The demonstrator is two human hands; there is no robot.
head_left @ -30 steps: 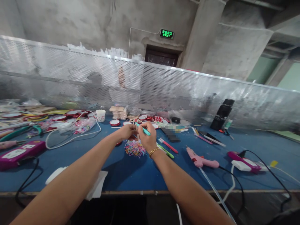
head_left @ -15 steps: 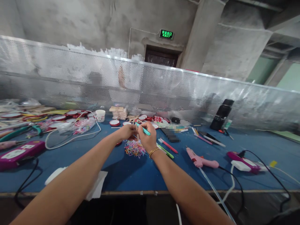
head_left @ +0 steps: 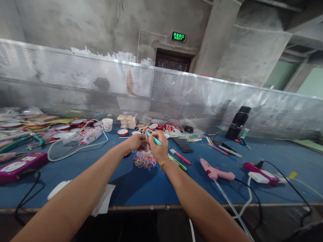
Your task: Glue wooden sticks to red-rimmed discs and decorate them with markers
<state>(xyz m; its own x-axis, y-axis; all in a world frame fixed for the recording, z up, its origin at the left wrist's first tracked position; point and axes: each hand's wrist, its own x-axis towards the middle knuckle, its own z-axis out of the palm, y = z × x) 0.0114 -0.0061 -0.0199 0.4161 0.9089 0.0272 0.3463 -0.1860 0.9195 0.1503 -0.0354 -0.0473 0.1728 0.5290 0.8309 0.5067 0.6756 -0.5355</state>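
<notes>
In the middle of the head view, my right hand [head_left: 160, 145] is closed round a turquoise marker pen [head_left: 157, 140], its tip end pointing up and left. Close beside it, my left hand [head_left: 137, 142] pinches a thin wooden stick [head_left: 146, 135], held roughly upright with a reddish patch near its top. The marker's tip is at the stick; whether they touch I cannot tell. Just below both hands lies a heap of small colourful rubber bands [head_left: 144, 159]. A red marker [head_left: 181, 156] and a green marker [head_left: 178, 163] rest right of my right wrist.
A pink glue gun [head_left: 214, 170] lies at right, its cord running to a purple-and-white power strip [head_left: 264, 175]. Behind my hands are stacked wooden pieces [head_left: 127, 121], a paper cup [head_left: 107, 124] and small red-rimmed drums [head_left: 123, 132]. A black phone-like slab [head_left: 183, 145] lies behind the markers.
My hands have barely moved. The reddish upper end of the stick shows more clearly beside the marker's tip. The whole view has shifted very slightly.
</notes>
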